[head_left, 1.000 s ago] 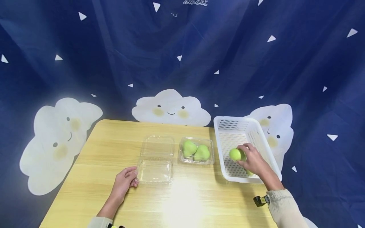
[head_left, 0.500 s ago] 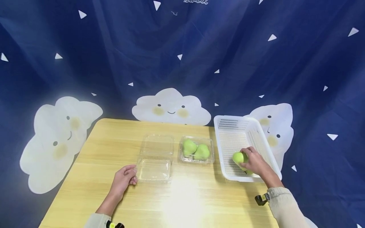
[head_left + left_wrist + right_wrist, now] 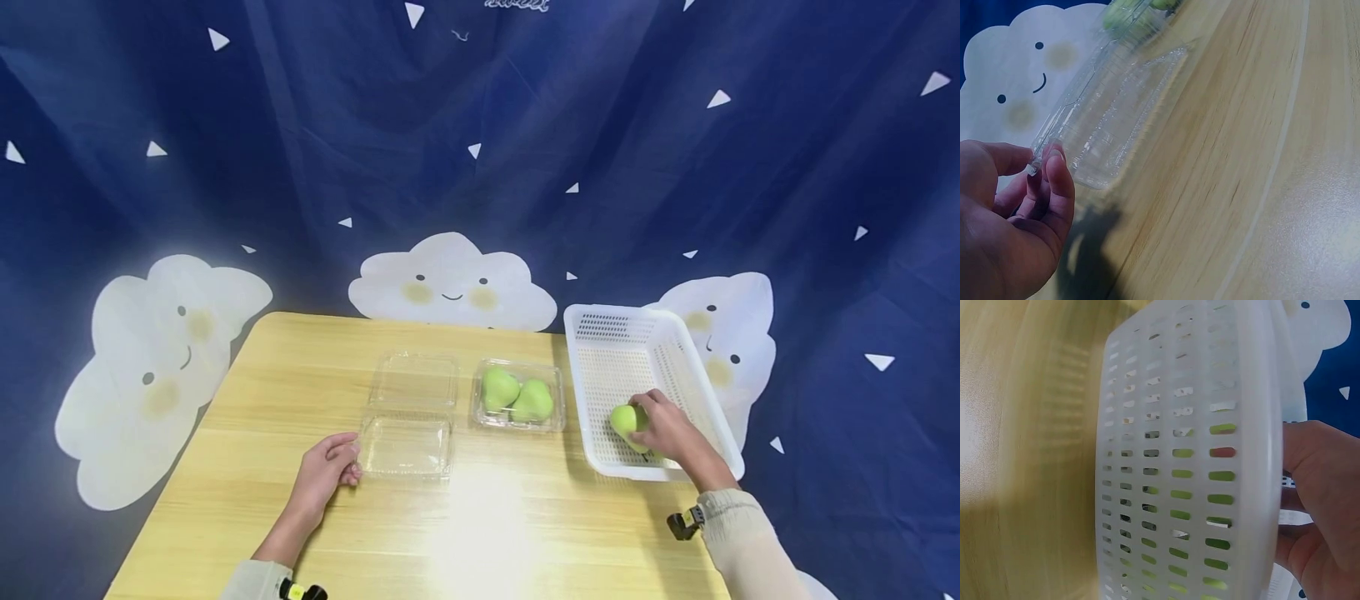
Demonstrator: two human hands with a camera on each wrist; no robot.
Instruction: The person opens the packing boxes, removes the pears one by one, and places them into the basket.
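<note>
In the head view, my left hand is at the near left corner of an opened clear plastic clamshell box. The left wrist view shows thumb and fingers pinching the rim of this box. My right hand reaches into a white plastic basket and holds a green pear near its front end. More green shows under that hand, mostly hidden by it. Through the slots of the basket wall, the right wrist view gives glimpses of green fruit; the fingers are partly hidden behind the rim.
A second clear clamshell box, holding two green pears, stands between the opened box and the basket. All rest on a wooden table. Behind hangs a dark blue curtain with clouds.
My right hand has moved the pear slightly right and toward the near end of the basket, and the pear has tilted. The left hand has stayed at the box's corner.
</note>
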